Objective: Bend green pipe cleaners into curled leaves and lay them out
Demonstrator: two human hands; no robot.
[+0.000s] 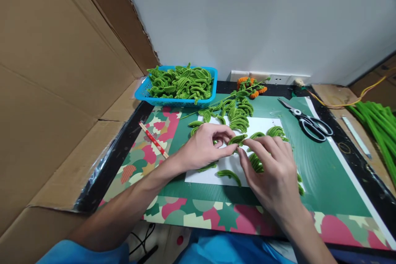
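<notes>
Over a white sheet of paper (210, 177), my left hand (206, 144) pinches a green pipe-cleaner leaf (237, 139) between thumb and fingertips. From the other side, my right hand (270, 165) closes its thumb and index finger on the right end of the same leaf. One loose curved pipe-cleaner piece (229, 175) lies on the paper below them. More green leaves lie in small groups around both hands, partly hidden by them. Behind, a larger cluster of green leaves (238, 117) spreads toward a stem with orange fuzzy flowers (246, 83).
A blue basket (144, 93) heaped with green pieces stands at the back left. Black-handled scissors (309, 123) lie at the right, near green pipe-cleaner stems (379, 123) and yellow wires (365, 93). Wrapped chopsticks (154, 140) rest at left, beside a cardboard wall (55, 70).
</notes>
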